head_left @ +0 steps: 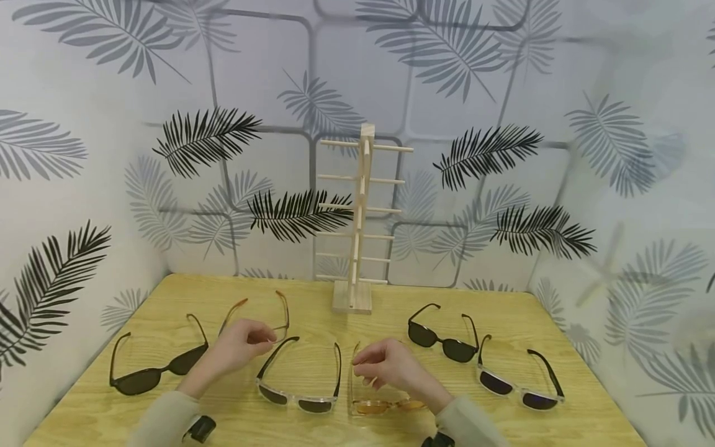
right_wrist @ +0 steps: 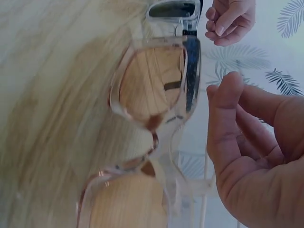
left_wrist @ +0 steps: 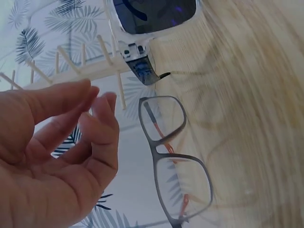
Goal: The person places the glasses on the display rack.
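Observation:
My left hand (head_left: 246, 341) hovers above the table with loosely curled fingers and nothing visible in them. Nearest it are grey-framed clear glasses (left_wrist: 156, 147) with orange temple tips, partly hidden behind the hand in the head view. Just right of that hand lie clear-framed sunglasses (head_left: 274, 395) with dark temples. Over amber-lensed glasses (head_left: 371, 407) is my right hand (head_left: 391, 366), its fingers bent loosely and no object seen between them. The right wrist view shows those amber glasses (right_wrist: 152, 80) beside the fingertips, apart from them.
A wooden rack (head_left: 360, 217) with several pegs per side stands at the table's back. Black sunglasses (head_left: 139, 380) lie at left. Another black pair (head_left: 423, 335) and a clear-framed dark-lensed pair (head_left: 496, 383) lie at right. Leaf-patterned walls (head_left: 357, 62) border the wooden table (head_left: 223, 428).

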Demonstrator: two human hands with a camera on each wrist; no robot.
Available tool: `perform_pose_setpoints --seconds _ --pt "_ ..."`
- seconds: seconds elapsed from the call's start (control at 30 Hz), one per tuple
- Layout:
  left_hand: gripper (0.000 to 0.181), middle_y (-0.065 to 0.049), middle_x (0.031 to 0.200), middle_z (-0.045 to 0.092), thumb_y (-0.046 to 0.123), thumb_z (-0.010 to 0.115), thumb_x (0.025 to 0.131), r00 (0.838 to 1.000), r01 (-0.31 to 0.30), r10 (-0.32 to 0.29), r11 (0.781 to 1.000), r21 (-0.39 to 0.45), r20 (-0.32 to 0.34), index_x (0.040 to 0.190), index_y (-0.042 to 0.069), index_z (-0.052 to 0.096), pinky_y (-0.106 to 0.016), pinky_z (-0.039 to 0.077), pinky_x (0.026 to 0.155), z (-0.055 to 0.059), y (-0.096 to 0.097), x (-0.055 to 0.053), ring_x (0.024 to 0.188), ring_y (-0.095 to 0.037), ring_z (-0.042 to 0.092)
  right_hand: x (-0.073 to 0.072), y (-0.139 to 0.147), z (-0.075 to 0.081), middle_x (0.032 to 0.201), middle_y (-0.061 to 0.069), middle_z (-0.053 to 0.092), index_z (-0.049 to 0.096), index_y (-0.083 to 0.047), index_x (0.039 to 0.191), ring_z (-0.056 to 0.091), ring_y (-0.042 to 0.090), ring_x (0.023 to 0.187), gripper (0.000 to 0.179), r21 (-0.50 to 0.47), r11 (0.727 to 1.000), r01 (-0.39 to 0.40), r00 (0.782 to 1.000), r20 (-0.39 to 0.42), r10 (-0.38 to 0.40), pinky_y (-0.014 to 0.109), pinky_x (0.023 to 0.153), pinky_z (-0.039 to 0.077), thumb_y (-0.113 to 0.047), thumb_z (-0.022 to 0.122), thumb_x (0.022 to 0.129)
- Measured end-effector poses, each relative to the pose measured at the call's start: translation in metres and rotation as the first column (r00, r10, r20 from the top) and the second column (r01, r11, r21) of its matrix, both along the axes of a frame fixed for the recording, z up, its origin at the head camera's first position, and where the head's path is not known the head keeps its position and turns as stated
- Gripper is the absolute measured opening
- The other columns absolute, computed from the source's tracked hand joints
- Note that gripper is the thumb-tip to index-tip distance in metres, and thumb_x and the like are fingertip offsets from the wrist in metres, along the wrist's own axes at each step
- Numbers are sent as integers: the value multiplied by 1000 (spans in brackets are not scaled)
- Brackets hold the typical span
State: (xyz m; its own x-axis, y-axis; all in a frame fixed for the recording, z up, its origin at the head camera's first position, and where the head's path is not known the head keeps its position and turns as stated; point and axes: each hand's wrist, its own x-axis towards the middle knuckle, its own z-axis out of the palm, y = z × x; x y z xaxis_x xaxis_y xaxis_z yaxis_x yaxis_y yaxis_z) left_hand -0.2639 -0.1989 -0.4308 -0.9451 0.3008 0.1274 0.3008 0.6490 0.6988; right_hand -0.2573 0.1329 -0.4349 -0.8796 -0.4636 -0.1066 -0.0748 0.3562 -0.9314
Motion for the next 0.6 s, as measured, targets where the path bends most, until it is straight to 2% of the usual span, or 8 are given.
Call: perform_pose_setpoints --seconds 0.1,0.23,0.4,0.6 --pt "17 -7 98 69 8 66 93 994 62 -67 996 69 83 107 1 71 -28 53 68 -2 -8 0 84 -16 61 3 -5 1 92 19 73 73 1 109 68 19 68 25 -8 1000 -16 999 44 16 38 60 60 -15 73 89" --pt "18 -8 95 68 9 66 92 978 104 -124 987 122 169 108 0 69 -31 53 64 -3 -16 0 82 -18 59 6 -13 0 89 20 73 75 -2 107 67 13 61 21 6 999 -36 997 70 35 32 54 59 -14 72 89" --pt "21 -12 101 69 9 66 93 962 144 -167 982 119 215 112 0 68 -34 53 60 -7 -23 0 83 -18 60 6 -21 2 88 21 73 75 -3 107 66 12 57 20 42 997 -67 994 91 62 27 50 56 -14 71 90" --pt "26 -19 108 68 9 65 94 927 183 -236 963 198 291 115 -4 65 -37 55 64 -14 -26 0 87 -20 62 7 -25 4 89 19 74 75 0 106 68 14 56 19 59 994 -88 991 104 81 28 47 56 -11 71 90"
